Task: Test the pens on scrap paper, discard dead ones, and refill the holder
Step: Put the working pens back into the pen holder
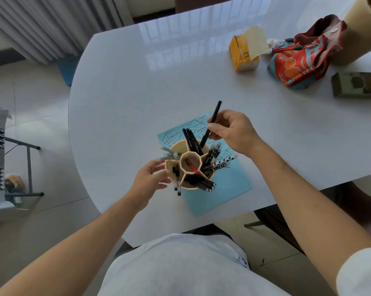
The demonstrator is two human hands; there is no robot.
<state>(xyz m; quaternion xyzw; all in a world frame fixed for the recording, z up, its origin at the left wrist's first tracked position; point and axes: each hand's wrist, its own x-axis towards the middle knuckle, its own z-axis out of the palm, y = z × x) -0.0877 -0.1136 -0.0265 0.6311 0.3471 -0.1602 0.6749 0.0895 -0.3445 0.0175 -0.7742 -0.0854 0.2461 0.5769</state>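
A beige pen holder (189, 165) with several compartments stands on a light-blue scrap paper (223, 189) covered in black scribbles. Black, patterned and grey pens fill its outer cells, and a red pen (192, 167) lies in the centre cell. My right hand (233, 131) pinches a black pen (211, 123) whose lower end sits inside a far compartment. My left hand (151, 178) touches the holder's left wall with relaxed fingers.
The white table (137, 92) carries a yellow tissue pack (243, 53), a red patterned pouch (297, 58), a tan cardboard tube (359, 28) and an olive box (357, 84) at the far right. A folding chair (7, 159) stands on the left floor.
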